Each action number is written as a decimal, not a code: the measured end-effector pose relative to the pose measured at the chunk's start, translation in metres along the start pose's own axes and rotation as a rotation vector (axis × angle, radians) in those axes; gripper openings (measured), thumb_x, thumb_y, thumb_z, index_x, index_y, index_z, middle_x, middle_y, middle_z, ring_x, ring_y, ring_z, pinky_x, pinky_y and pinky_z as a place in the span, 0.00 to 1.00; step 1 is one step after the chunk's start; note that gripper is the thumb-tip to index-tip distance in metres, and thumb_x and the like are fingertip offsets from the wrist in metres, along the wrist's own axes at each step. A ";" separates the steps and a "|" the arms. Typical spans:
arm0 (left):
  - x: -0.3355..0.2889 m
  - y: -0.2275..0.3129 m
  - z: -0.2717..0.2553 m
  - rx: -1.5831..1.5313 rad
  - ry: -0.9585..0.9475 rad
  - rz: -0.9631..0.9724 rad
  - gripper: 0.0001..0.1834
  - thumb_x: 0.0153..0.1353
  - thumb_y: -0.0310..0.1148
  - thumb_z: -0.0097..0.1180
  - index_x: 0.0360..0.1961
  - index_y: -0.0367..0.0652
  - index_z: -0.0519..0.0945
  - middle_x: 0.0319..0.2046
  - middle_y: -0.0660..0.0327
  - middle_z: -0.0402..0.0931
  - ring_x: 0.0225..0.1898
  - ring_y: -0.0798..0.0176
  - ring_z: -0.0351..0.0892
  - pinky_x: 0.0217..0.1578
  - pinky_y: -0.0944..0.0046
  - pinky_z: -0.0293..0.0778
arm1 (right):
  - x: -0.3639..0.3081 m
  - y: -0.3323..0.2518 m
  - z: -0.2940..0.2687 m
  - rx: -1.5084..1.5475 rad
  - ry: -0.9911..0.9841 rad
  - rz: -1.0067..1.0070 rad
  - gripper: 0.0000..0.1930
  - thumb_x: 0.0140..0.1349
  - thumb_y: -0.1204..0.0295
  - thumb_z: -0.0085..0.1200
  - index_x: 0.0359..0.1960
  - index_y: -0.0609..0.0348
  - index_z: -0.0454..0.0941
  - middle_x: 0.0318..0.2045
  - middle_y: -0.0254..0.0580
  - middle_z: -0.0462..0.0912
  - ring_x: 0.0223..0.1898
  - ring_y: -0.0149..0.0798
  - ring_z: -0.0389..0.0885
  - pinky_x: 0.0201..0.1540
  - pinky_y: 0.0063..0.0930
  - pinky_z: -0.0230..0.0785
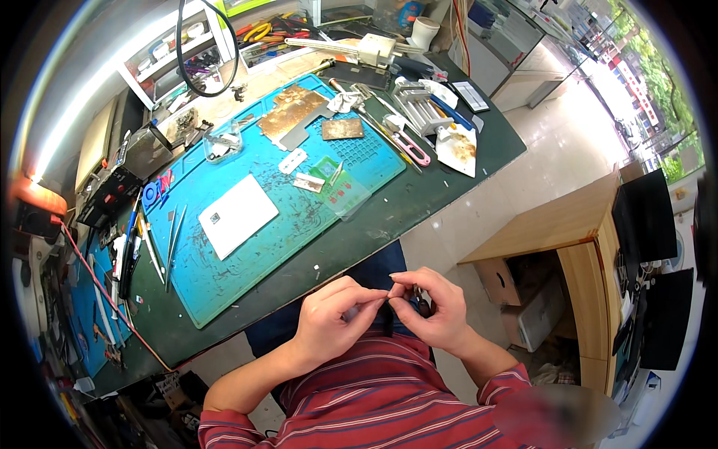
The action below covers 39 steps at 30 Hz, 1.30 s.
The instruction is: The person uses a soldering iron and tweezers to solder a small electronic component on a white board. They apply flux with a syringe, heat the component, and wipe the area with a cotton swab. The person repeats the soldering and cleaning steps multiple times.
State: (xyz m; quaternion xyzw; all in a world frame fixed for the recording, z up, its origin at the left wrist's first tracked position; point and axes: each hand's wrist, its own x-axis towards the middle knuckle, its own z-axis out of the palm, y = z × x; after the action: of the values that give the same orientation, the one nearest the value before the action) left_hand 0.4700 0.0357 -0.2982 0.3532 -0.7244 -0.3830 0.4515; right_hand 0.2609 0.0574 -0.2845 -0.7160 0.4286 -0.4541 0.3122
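Over my lap, just off the front edge of the green desk [404, 224], my two hands meet fingertip to fingertip. Thumb and forefinger of my left hand [333, 320] are pinched together. The fingers of my right hand [437, 310] close on the same spot; whatever lies between the tips is too small to name. Something dark shows within the curl of my right hand, but I cannot tell what it is. On the blue work mat [206, 288] ahead lies a white square plate [239, 217] with a small dark square on it.
Tweezers [176, 238] lie left on the mat. Farther back are a stained metal plate [293, 112], a smaller brown plate [342, 129], a clear box [223, 142] and a pink-handled tool [413, 150]. A red cable [112, 303] crosses the left side. A wooden cabinet [546, 217] stands right.
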 end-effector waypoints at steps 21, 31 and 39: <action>-0.007 0.010 -0.004 -0.034 0.039 -0.201 0.07 0.59 0.22 0.69 0.40 0.39 0.90 0.27 0.60 0.82 0.26 0.67 0.78 0.27 0.67 0.71 | -0.002 -0.003 0.009 0.042 0.009 0.078 0.23 0.60 0.86 0.65 0.58 0.64 0.79 0.39 0.42 0.87 0.38 0.32 0.84 0.41 0.25 0.77; -0.002 0.008 0.004 0.073 0.023 -0.154 0.06 0.58 0.21 0.69 0.38 0.38 0.90 0.24 0.60 0.79 0.22 0.65 0.75 0.25 0.66 0.70 | 0.002 -0.006 0.004 -0.013 0.002 0.134 0.22 0.62 0.78 0.65 0.59 0.56 0.81 0.39 0.40 0.84 0.38 0.38 0.84 0.41 0.31 0.78; -0.002 0.009 0.009 0.061 0.019 -0.136 0.05 0.57 0.21 0.70 0.35 0.37 0.89 0.23 0.61 0.78 0.21 0.68 0.74 0.23 0.67 0.66 | -0.001 -0.005 0.000 0.050 -0.022 0.130 0.23 0.64 0.75 0.63 0.62 0.54 0.80 0.37 0.41 0.82 0.38 0.40 0.83 0.42 0.32 0.77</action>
State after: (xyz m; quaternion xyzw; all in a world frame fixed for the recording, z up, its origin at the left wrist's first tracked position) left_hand 0.4609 0.0436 -0.2936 0.4190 -0.7056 -0.3873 0.4203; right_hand 0.2624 0.0608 -0.2804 -0.6835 0.4591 -0.4355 0.3637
